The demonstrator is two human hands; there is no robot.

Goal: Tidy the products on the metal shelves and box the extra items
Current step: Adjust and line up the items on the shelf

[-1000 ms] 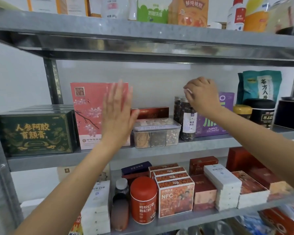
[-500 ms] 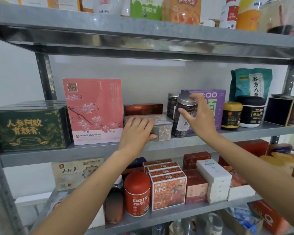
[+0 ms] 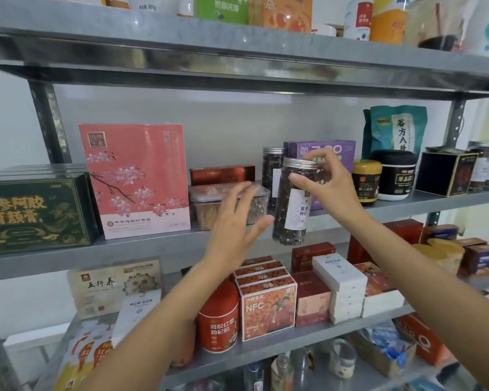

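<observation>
The jar (image 3: pixel 292 201) is now lifted off the shelf (image 3: pixel 153 246) by gripping fingers of the right hand (image 3: pixel 328 190), likely for boxing; the left hand (image 3: pixel 235 221) is held open.

A pink box (image 3: pixel 136 179) printed with a blossom branch stands upright on the middle shelf (image 3: pixel 153 249), just beside a dark green box (image 3: pixel 34 213) with gold lettering. On its other side a clear lidded tub (image 3: pixel 206 204) sits in front of a flat red box (image 3: pixel 222 174). Farther along stand a purple box (image 3: pixel 342 153), a yellow-lidded jar (image 3: pixel 366 182), a black-lidded white tub (image 3: pixel 394 176), a teal pouch (image 3: pixel 395 128) and a black cube box (image 3: pixel 446 172). On the lower shelf (image 3: pixel 280 345), a red canister (image 3: pixel 218 320) stands just beside an orange box (image 3: pixel 268 311) marked NFC. A white wall (image 3: pixel 9 122) shows behind.
</observation>
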